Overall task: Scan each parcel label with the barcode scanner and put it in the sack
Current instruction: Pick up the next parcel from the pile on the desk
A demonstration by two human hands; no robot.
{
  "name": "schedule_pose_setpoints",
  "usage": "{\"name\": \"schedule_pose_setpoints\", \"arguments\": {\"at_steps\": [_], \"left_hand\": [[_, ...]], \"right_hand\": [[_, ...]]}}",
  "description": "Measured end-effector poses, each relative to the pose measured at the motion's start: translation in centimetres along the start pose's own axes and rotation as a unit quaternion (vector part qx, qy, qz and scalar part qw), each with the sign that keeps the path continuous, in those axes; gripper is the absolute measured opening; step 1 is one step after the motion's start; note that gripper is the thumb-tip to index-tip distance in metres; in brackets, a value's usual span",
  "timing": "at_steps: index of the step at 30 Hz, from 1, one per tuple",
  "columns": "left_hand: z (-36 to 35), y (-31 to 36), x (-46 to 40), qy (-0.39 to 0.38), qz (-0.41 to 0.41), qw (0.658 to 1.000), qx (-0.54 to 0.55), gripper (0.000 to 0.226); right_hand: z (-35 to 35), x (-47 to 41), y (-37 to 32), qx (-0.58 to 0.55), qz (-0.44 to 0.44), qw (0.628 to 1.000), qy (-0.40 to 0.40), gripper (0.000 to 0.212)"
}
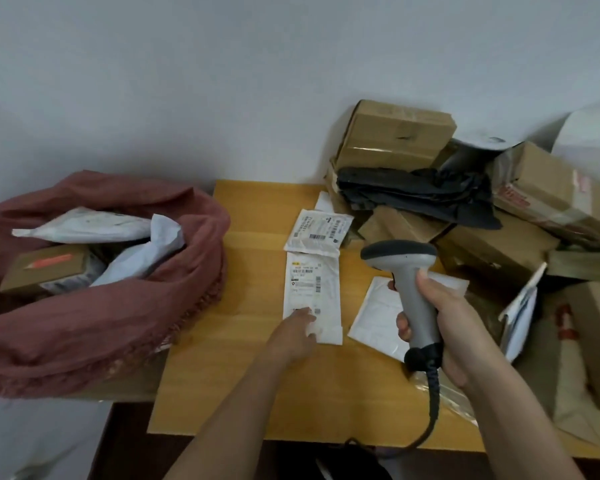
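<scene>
Bare yellow wooden tabletop [250,375] lies open from 6 to 9 o'clock. Heaped brown cardboard boxes [482,216] block 1 to 3 o'clock. The dusky-red cloth sack [94,327] bounds 9 o'clock; white flat mailers [312,282] occupy the centre.

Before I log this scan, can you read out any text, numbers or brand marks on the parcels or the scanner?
None is legible.
Long white parcel under left hand: barcodes, print blurred.
White parcel behind it: barcodes, digits blurred.
Box in sack: red mark, unreadable.
Scanner in right hand: no marking visible.
</scene>
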State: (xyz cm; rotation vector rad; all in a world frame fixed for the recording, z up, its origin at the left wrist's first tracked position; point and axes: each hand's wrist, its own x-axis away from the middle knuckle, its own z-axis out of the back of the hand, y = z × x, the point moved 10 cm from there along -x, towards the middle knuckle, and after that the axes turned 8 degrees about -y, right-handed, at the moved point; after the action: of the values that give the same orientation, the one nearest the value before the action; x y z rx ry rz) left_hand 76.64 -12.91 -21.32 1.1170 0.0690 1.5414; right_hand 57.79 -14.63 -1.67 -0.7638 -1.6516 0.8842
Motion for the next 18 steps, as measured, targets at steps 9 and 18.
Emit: {"name": "schedule_pose_setpoints", "arguments": {"at_steps": [9,18], "left_hand": [[-6.0,-1.1,2.7,-0.018,0.071,0.988,-0.133,0.071],[-6.6,-0.4,4.1,-0.012,0.093,0.991,-0.094,0.069]], "right_hand": [[-1.4,-1.5,2.0,0.014,-0.091,0.995,-0.034,0.038],[-3.6,0.9,-0.7,0.137,-0.084,0.980,-0.117,0.036]]}}
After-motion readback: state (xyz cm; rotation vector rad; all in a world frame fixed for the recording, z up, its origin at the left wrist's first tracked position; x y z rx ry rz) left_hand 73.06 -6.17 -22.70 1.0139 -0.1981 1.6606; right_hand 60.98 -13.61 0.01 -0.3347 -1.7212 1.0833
